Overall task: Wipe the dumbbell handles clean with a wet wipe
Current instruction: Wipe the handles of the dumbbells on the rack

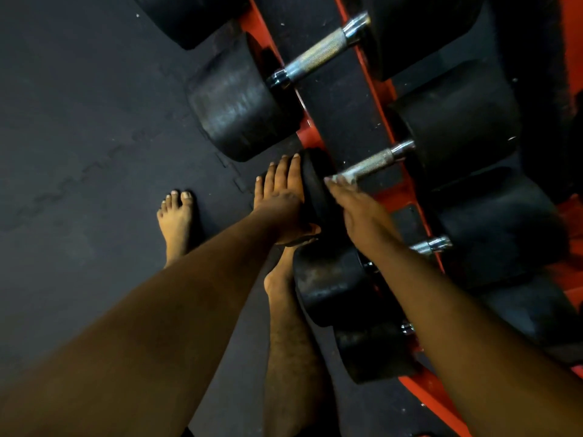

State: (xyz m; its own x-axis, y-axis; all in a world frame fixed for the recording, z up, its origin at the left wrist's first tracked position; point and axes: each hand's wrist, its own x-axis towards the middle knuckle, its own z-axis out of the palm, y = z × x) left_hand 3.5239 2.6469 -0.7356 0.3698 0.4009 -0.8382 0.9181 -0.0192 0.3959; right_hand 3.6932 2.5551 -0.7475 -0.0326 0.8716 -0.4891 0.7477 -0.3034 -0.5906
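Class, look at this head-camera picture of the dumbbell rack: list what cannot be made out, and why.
Head view only:
- Wet wipe: mostly hidden under the right hand.
- Near end of the handle: covered by that hand.
- Left hand palm: turned away against the dumbbell head.
- Top dumbbells: cut off by the upper edge.
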